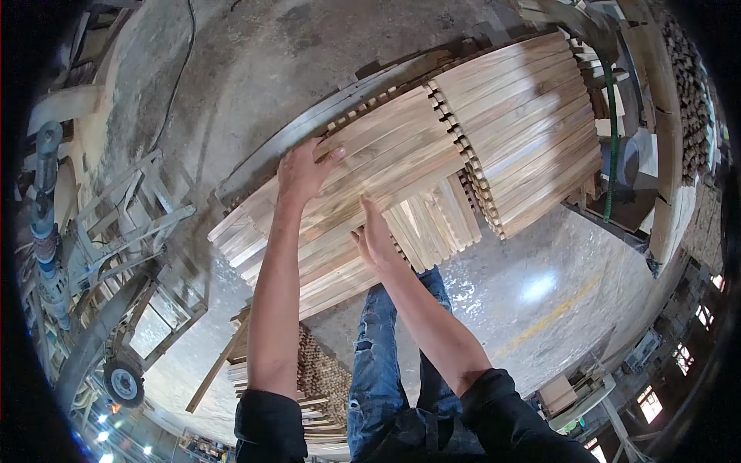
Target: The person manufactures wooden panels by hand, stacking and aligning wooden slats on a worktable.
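Wooden slats (394, 147): apparently being aligned; next calls for even pressure.
Left hand (302, 171): splayed atop, unclenched.
Right hand (375, 238): touching slats; grasp unclear.

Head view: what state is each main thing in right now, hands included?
Left slat stack: slats side by side, under both hands
Right slat stack: slats side by side, untouched
Short slats: lying crosswise to the long ones
Left hand: on the left stack, thumb spread
Right hand: touching slats, grip unclear
Jeans: ripped
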{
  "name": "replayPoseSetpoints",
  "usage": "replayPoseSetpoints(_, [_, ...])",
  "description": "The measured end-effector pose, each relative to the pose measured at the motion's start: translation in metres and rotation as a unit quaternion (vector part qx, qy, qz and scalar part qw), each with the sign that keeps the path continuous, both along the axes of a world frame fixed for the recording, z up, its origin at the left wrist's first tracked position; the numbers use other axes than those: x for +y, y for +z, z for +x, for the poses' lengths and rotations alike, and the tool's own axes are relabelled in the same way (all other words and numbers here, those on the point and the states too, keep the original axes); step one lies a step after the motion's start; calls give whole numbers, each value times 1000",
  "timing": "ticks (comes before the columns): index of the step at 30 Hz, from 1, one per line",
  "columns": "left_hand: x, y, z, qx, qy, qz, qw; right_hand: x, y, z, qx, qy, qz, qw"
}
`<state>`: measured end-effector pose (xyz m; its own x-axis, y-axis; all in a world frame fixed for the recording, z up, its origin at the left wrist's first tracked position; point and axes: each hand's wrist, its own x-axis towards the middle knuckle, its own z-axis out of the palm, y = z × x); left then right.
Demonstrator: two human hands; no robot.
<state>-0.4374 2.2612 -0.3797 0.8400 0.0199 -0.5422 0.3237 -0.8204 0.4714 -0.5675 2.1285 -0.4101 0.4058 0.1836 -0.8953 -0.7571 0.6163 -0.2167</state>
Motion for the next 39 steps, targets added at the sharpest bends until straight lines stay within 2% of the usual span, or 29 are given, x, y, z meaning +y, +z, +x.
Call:
replayPoseSetpoints(4, [2,1,-1,12,-20,33,999,-13,-2,-10,48,153,-111,981])
replayPoseSetpoints(5, [1,-1,-4,-1,-32,55,998,-22,-1,-17,40,149,-119,981])
replayPoseSetpoints(7, [7,-11,-18,-74,-41,76,994,-43,10,-50,-133,297,-303,896])
replayPoseSetpoints(9, [15,-7,-31,-218,30,72,973,-76,37,-96,-219,377,-376,818])
replayPoseSetpoints(11, [16,18,-61,-250,77,65,963,-115,73,-139,-192,460,-334,800])
replayPoseSetpoints(12, [18,25,-83,-261,80,67,960,-136,83,-168,-119,557,-327,754])
replayPoseSetpoints(14, [20,39,-139,-264,84,69,958,-193,63,-289,-176,626,-439,620])
replayPoseSetpoints(15, [16,50,-169,-255,84,67,961,-212,88,-306,-30,711,-342,614])
replayPoseSetpoints(16, [13,57,-202,-226,63,93,968,-233,113,-335,-69,775,-349,523])
replayPoseSetpoints(18, [9,57,-281,-162,38,67,984,-269,136,-367,11,701,-349,621])
replayPoseSetpoints(19, [6,54,-324,-84,35,70,993,-297,134,-380,15,706,-285,649])
replayPoseSetpoints(20, [-4,68,-361,75,60,55,994,-318,131,-392,16,706,-220,673])
replayPoseSetpoints(21, [-22,92,-385,175,50,35,983,-329,143,-398,2,693,-232,682])
replayPoseSetpoints(22, [-14,66,-423,196,-184,49,962,-350,157,-408,2,688,-243,684])
replayPoseSetpoints(23, [-15,48,-472,86,-301,-33,949,-374,168,-420,2,685,-252,683])
replayPoseSetpoints(24, [-6,9,-550,69,-303,-27,950,-397,183,-436,-57,616,-284,733])
replayPoseSetpoints(25, [-48,37,-533,350,100,-66,929,-422,194,-456,-68,613,-289,732])
replayPoseSetpoints(26, [-60,49,-572,338,105,-65,933,-449,202,-476,-60,541,-379,749])
replayPoseSetpoints(27, [-83,40,-587,329,-12,8,944,-473,210,-497,-51,462,-457,758])
replayPoseSetpoints(28, [-123,56,-575,316,-130,84,936,-506,218,-516,-67,360,-401,840])
replayPoseSetpoints(29, [-149,83,-597,311,-125,92,938,-537,225,-542,-75,359,-396,842])
replayPoseSetpoints(31, [-209,104,-594,283,9,33,958,-591,243,-579,-41,263,-364,892])
replayPoseSetpoints(32, [-258,100,-564,259,55,-14,964,-618,262,-597,-77,264,-417,866])
replayPoseSetpoints(33, [-312,101,-531,241,90,-66,964,-641,290,-598,-24,282,-432,856])
replayPoseSetpoints(34, [-347,124,-502,126,-279,72,949,-666,285,-611,-7,289,-443,848])
replayPoseSetpoints(35, [-382,119,-478,125,-377,102,912,-694,270,-626,14,297,-453,840])
replayPoseSetpoints(36, [-419,127,-456,150,-307,84,936,-725,267,-625,2,285,-480,829])
replayPoseSetpoints(38, [-481,145,-431,22,-271,-50,961,-773,277,-602,-22,258,-512,819])
replayPoseSetpoints(39, [-518,147,-413,12,-292,-63,954,-800,297,-577,-38,241,-519,819])
